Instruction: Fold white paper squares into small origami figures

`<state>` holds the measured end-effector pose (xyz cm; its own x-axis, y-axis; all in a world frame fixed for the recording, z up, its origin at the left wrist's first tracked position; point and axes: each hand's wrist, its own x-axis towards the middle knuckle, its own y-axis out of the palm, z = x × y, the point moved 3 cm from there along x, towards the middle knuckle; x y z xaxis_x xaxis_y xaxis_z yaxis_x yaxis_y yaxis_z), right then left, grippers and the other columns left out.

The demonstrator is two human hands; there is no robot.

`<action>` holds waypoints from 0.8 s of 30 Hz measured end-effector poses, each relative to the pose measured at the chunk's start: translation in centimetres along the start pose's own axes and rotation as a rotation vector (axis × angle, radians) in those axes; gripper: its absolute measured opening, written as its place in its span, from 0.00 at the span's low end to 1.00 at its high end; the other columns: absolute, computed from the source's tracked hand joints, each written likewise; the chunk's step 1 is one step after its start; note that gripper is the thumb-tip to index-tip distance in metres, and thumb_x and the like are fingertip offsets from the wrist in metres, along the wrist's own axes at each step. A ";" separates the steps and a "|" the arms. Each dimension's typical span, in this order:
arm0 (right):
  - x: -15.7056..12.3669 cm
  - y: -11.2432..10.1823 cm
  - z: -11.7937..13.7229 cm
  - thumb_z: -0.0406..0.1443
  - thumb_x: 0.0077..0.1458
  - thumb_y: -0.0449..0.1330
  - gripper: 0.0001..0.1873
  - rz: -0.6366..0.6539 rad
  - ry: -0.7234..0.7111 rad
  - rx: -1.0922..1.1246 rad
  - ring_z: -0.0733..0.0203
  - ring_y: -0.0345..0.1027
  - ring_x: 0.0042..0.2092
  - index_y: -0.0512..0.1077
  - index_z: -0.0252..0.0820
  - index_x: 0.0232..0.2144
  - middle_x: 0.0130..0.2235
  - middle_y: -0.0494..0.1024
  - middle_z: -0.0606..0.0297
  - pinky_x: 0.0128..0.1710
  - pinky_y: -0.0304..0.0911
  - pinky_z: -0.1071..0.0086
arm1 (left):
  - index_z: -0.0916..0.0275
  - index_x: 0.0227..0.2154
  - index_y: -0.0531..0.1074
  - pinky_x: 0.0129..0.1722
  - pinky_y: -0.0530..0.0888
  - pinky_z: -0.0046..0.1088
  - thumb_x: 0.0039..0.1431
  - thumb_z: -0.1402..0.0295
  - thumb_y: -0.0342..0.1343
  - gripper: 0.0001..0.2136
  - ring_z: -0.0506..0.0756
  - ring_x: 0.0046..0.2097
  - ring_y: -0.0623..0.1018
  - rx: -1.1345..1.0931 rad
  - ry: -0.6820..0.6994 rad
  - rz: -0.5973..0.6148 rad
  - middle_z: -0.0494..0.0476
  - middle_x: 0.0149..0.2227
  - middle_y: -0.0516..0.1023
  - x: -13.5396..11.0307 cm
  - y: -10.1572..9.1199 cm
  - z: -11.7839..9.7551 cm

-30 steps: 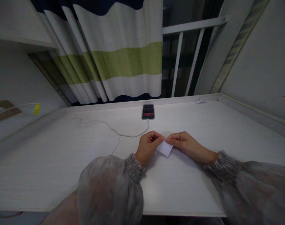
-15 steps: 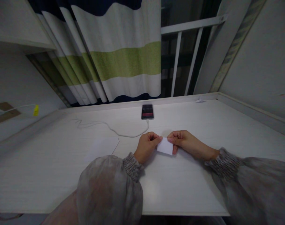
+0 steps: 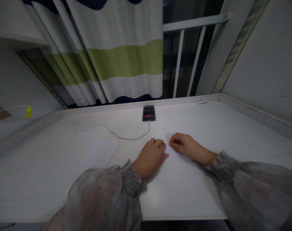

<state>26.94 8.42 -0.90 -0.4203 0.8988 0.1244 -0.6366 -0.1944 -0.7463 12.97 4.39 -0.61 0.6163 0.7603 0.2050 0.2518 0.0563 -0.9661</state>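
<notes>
A small white piece of paper (image 3: 168, 149) lies on the white tabletop, hard to make out against it and partly covered by my left hand. My left hand (image 3: 152, 157) rests palm down over the paper's left part, thumb apart from the fingers. At the paper's upper right corner, my right hand (image 3: 180, 144) has its thumb and fingertips pinched together on the edge. How much paper is between those fingertips is hidden.
Behind my hands, a dark phone-like device (image 3: 149, 113), blurred out, sits with a white cable (image 3: 126, 138) running left. A larger white sheet (image 3: 100, 152) lies left of my left hand. A small white scrap (image 3: 203, 101) is near the back edge. A curtain (image 3: 126, 61) hangs behind.
Both hands held the paper raised between their fingertips; now it is down on the tabletop. My left hand has turned palm down over it, while my right hand stays pinched at its corner.
</notes>
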 end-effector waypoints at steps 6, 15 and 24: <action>-1.0 -0.1 1.2 0.31 0.54 0.51 0.12 0.045 -0.246 -0.386 0.62 0.65 0.33 0.73 0.40 0.35 0.35 0.69 0.60 0.34 0.60 0.69 | 0.64 0.43 0.68 0.44 0.65 0.36 0.55 0.65 0.51 0.14 0.57 0.44 0.66 -0.029 -0.004 0.033 0.59 0.44 0.69 0.3 -0.3 0.6; -1.7 0.4 1.6 0.31 0.57 0.48 0.14 0.077 -0.425 -0.645 0.58 0.67 0.36 0.70 0.38 0.42 0.38 0.70 0.54 0.34 0.64 0.66 | 0.65 0.43 0.67 0.46 0.62 0.39 0.56 0.63 0.49 0.15 0.58 0.44 0.67 0.069 0.003 0.037 0.59 0.42 0.70 0.2 -0.4 0.3; -1.7 -0.5 0.5 0.28 0.53 0.51 0.14 0.049 -0.407 -0.661 0.57 0.67 0.37 0.72 0.42 0.40 0.40 0.70 0.55 0.34 0.64 0.66 | 0.63 0.39 0.70 0.50 0.55 0.48 0.57 0.61 0.48 0.13 0.59 0.43 0.68 0.116 0.009 0.023 0.58 0.38 0.71 0.2 -0.5 0.4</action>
<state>27.62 6.81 -0.45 -0.7237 0.6553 0.2162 -0.1469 0.1597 -0.9762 12.61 4.78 -0.13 0.6279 0.7563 0.1839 0.1500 0.1143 -0.9821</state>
